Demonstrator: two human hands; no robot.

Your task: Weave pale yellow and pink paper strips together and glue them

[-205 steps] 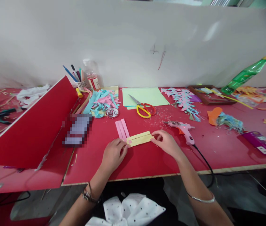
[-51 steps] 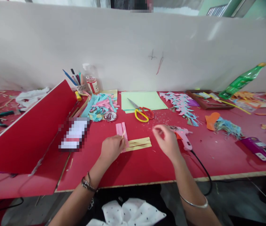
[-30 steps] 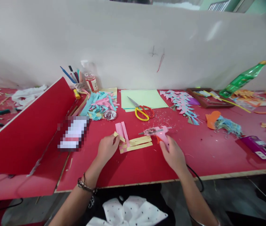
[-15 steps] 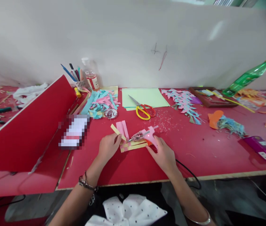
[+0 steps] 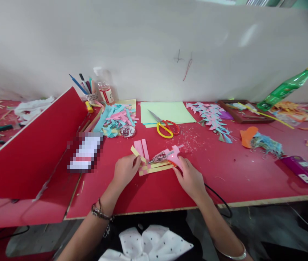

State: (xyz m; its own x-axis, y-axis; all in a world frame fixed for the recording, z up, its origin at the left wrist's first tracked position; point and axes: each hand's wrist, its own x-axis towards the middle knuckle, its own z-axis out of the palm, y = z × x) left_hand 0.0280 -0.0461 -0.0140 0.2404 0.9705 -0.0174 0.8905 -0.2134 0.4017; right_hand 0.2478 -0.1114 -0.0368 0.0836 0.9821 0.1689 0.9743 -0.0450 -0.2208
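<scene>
My right hand is closed around the handle of a pink glue gun. The gun's metal nozzle points left and meets the paper strips close to my left fingertips. Between the thumb and fingers of my left hand a yellow paper strip is pinched, its end sticking up to the left. Pink paper strips run away from me, crossed by yellow strips lying sideways under the gun. Whether glue is coming out of the nozzle is too small to tell.
Scissors rest on pale green sheets behind the gun. A pile of cut blue and pink paper, a phone and a red upright panel are on the left. Rightward are a wooden tray, a green bottle and a purple box.
The raised end of the yellow strip in my left hand has tipped slightly to the right. My right forefinger and thumb have shifted a little on the glue gun.
</scene>
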